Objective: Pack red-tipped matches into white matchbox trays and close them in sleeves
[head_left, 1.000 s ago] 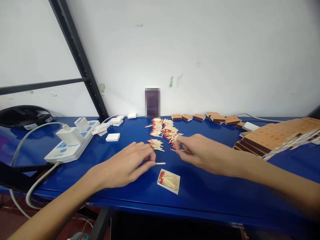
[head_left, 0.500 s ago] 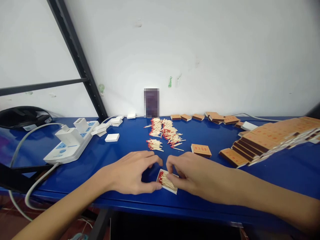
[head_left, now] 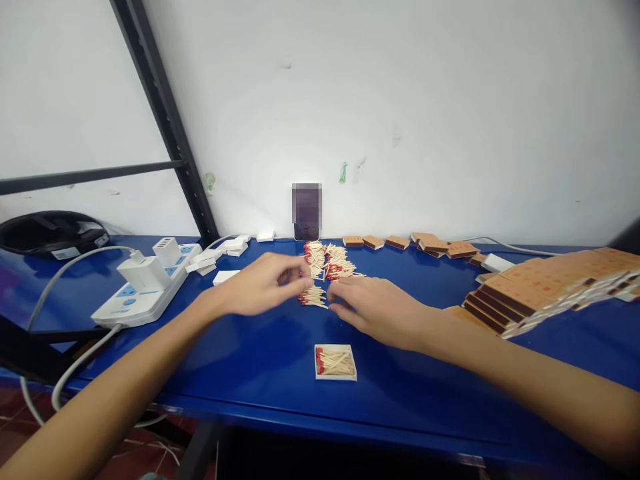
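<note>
A white matchbox tray (head_left: 335,362) with several red-tipped matches in it lies near the front edge of the blue table (head_left: 260,353). Behind it is a loose pile of matches (head_left: 327,262), and a smaller bunch of matches (head_left: 313,297) lies between my hands. My left hand (head_left: 263,285) hovers over the left side of the pile, fingers curled in a pinch near the matches; what it holds is unclear. My right hand (head_left: 373,305) rests palm down on the table, its fingertips at the small bunch.
A white power strip (head_left: 145,285) with plugged adapters and grey cables sits at left, small white boxes (head_left: 226,276) beside it. Brown matchbox sleeves (head_left: 530,283) are stacked at right, more (head_left: 430,241) along the wall. A black frame post (head_left: 165,127) slants at the back left.
Both hands left the matchbox tray at the front and moved back to the match pile. The tray now lies alone and squarer to the table edge.
</note>
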`<act>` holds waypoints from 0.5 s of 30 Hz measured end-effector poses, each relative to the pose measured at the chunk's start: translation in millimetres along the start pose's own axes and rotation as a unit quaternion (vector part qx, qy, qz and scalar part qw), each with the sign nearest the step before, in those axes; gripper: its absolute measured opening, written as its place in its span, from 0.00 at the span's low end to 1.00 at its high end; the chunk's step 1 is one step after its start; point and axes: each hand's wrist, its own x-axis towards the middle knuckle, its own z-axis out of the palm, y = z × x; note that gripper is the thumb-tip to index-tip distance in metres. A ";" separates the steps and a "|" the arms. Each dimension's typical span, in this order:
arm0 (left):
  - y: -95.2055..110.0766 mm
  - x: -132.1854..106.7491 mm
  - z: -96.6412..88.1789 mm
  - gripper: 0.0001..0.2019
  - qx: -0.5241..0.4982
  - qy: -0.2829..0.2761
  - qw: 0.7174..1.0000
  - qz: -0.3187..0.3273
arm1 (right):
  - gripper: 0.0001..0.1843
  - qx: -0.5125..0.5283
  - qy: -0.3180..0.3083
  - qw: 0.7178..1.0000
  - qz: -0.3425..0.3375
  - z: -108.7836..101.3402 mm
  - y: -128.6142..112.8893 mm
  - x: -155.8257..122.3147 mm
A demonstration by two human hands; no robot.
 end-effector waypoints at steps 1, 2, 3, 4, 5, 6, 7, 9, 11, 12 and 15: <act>-5.4 7.3 -2.2 0.15 -0.001 0.022 1.000 0.014 | 0.07 -0.012 -0.001 1.000 0.003 2.2 -1.6 5.8; -11.0 13.7 -2.8 0.14 -0.004 0.023 0.999 0.036 | 0.08 -0.020 -0.006 1.000 0.003 4.3 -3.6 11.1; -16.7 18.7 -1.9 0.12 -0.007 0.022 0.998 0.062 | 0.08 -0.028 -0.009 1.000 0.004 6.5 -5.8 15.5; -22.4 21.9 0.2 0.11 -0.011 0.017 0.996 0.086 | 0.09 -0.032 -0.013 0.999 0.004 8.6 -7.7 19.0; -27.9 23.3 3.1 0.11 -0.011 0.021 0.994 0.104 | 0.09 -0.034 -0.018 0.999 0.004 10.5 -9.3 21.5; -33.1 23.1 6.4 0.12 -0.014 0.027 0.993 0.112 | 0.10 -0.035 -0.021 0.999 0.005 12.3 -10.4 23.0; -37.7 21.4 9.4 0.12 -0.014 0.034 0.992 0.117 | 0.10 -0.034 -0.025 0.999 0.006 13.7 -11.0 23.5; -44.8 15.4 14.2 0.14 -0.005 0.049 0.992 0.114 | 0.10 -0.029 -0.026 0.999 0.007 15.3 -11.5 21.9; -49.2 8.7 16.7 0.15 0.021 0.069 0.992 0.104 | 0.10 -0.019 -0.023 1.000 0.009 15.8 -12.0 17.4; -50.6 6.1 17.6 0.14 0.039 0.077 0.992 0.096 | 0.10 -0.010 -0.022 1.000 0.011 16.0 -12.3 14.5; -53.2 2.7 21.5 0.13 0.096 0.077 0.990 0.066 | 0.09 0.027 -0.023 0.999 0.024 19.1 -13.0 5.8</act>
